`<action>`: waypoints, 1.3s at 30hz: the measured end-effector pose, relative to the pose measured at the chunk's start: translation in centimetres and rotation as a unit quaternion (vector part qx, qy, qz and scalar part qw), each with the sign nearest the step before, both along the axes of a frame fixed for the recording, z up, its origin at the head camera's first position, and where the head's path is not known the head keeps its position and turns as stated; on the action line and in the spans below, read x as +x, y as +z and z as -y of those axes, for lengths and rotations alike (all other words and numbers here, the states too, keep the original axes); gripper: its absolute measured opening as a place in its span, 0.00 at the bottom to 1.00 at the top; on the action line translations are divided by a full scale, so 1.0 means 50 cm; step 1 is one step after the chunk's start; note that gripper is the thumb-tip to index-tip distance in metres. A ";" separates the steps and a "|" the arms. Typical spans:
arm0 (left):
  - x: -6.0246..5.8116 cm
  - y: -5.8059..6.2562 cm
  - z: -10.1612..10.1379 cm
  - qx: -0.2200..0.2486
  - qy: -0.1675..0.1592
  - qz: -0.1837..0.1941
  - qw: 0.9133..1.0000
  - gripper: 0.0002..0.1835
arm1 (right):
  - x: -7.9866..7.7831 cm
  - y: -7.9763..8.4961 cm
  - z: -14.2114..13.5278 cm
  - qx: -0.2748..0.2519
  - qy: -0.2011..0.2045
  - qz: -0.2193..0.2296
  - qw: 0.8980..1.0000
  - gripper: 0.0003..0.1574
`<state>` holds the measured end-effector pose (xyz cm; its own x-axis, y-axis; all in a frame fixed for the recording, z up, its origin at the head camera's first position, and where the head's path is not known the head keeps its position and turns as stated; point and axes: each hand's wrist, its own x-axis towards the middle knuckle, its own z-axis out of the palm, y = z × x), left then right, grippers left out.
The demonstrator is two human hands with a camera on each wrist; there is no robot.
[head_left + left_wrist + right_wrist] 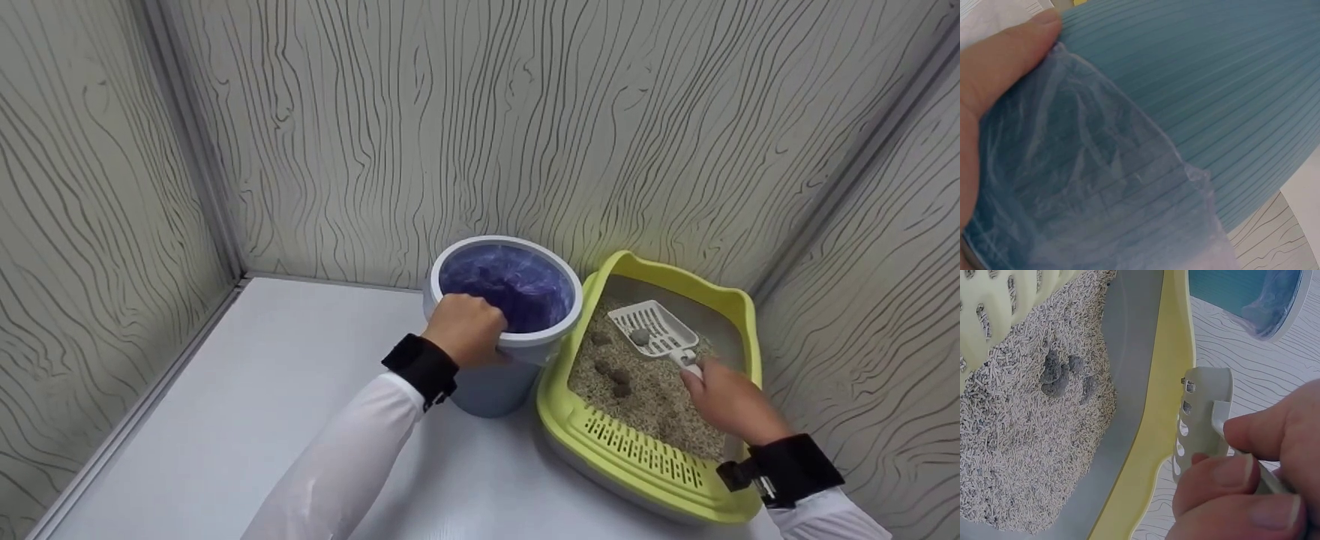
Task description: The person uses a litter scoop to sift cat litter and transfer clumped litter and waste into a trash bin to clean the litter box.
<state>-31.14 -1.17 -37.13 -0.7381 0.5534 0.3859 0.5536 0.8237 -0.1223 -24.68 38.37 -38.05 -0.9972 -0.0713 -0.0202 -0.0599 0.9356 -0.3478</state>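
My left hand (466,330) grips the near rim of a blue-grey trash bin (491,391), fingers over the edge and thumb down the ribbed outside. A thin purple bag (517,281) lines the bin, and its loose edge (1100,174) drapes over the outside beside the thumb. My right hand (739,401) holds a white slotted litter scoop (679,335) by its handle, up over the litter box. On the scoop lies one round grey clump (640,337). Several dark clumps (621,376) sit on the pellet litter (660,409) below.
The yellow-rimmed litter box (551,401) stands right beside the bin, its slotted ledge (645,450) toward me. Both stand on a white table (315,375), near the wood-grain back wall (390,150). More patterned panels rise at left and right.
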 end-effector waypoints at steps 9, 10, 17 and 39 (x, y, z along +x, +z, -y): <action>0.001 -0.001 0.000 -0.004 -0.003 -0.011 1.000 0.27 | -0.003 -0.006 0.006 0.016 0.013 -0.008 1.000 0.22; 0.002 -0.001 0.000 -0.005 -0.003 -0.011 1.000 0.27 | -0.003 -0.007 0.006 0.018 0.015 -0.009 1.000 0.22; 0.001 -0.002 0.000 0.002 -0.003 -0.007 1.000 0.27 | 0.000 -0.009 0.006 0.022 0.019 -0.008 1.000 0.24; 0.003 -0.003 -0.001 0.005 -0.002 -0.013 1.000 0.27 | 0.016 0.005 0.007 0.033 -0.017 -0.023 0.999 0.21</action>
<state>-30.98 -1.13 -37.31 -0.7251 0.5528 0.4106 0.5537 0.8225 -0.1297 -23.90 38.03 -37.81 -0.9990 -0.0375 0.0229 -0.0425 0.9584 -0.2821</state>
